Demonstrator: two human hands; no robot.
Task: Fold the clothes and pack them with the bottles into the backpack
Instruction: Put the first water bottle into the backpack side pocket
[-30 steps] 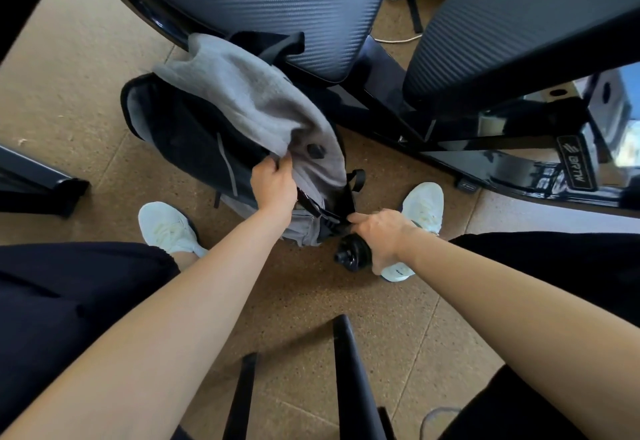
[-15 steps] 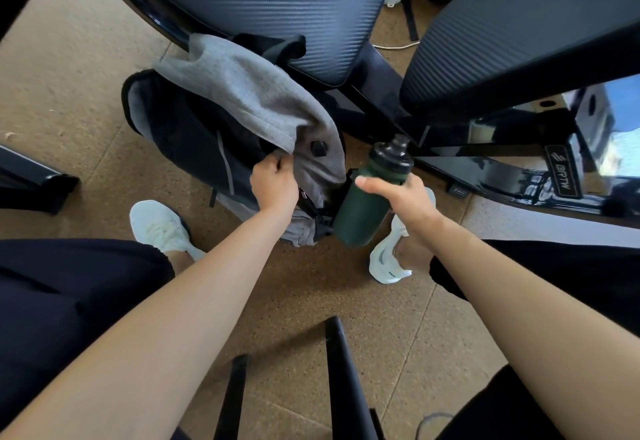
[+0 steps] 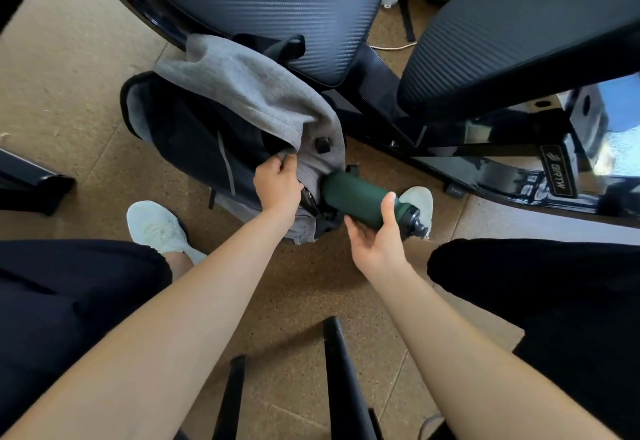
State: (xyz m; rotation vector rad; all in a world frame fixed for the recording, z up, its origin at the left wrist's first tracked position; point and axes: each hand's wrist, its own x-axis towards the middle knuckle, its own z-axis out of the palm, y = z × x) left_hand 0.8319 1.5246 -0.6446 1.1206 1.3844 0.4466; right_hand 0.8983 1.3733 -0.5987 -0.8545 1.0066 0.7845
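Note:
A grey and black backpack (image 3: 194, 142) lies on the floor against a black chair, its grey flap (image 3: 249, 93) folded over the top. My left hand (image 3: 278, 185) grips the edge of the flap at the opening. A dark green bottle (image 3: 360, 197) with a black cap lies nearly level, its base against the backpack's right side and its cap pointing right. My right hand (image 3: 375, 237) holds the bottle from below near the cap end. I cannot see inside the bag.
Two black mesh chair seats (image 3: 263, 0) and a glossy black frame (image 3: 491, 176) stand just behind the backpack. My white shoes (image 3: 156, 225) rest on the brown cork floor on either side. Black chair legs (image 3: 341, 380) stick out near my knees.
My right hand picked the green bottle up off the floor, raised it upright, then tipped it level with its base pushed toward the backpack's side. My left hand kept its hold on the flap.

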